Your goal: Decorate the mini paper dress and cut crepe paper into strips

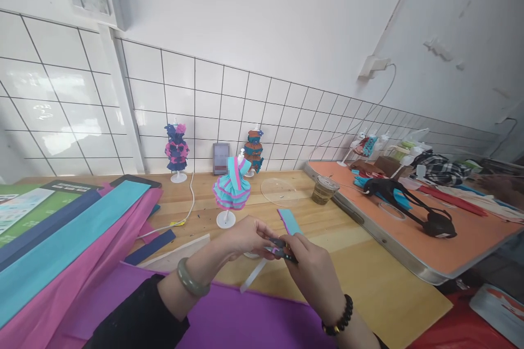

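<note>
My left hand (249, 237), with a green bangle on its wrist, is pinched on a small purple piece (275, 251) low over the table. My right hand (311, 267), wearing black beads, is closed around small dark scissors (290, 256); their blades lie at the purple piece and my left fingertips. The fingers partly hide both. Just behind my hands, a turquoise ruffled doll dress with pink edging (231, 191) stands on a white stand (226, 220). A turquoise strip with a purple edge (290, 222) lies beyond my right hand, and a whitish strip (254, 275) lies below my hands.
Purple cloth (245, 316) covers the near edge. Turquoise (82, 234), pink and navy fabric lies at the left. Two dressed doll stands (177, 147) and a phone (221, 158) are by the tiled wall. A lidded cup (325, 190) stands near the orange table (409, 245).
</note>
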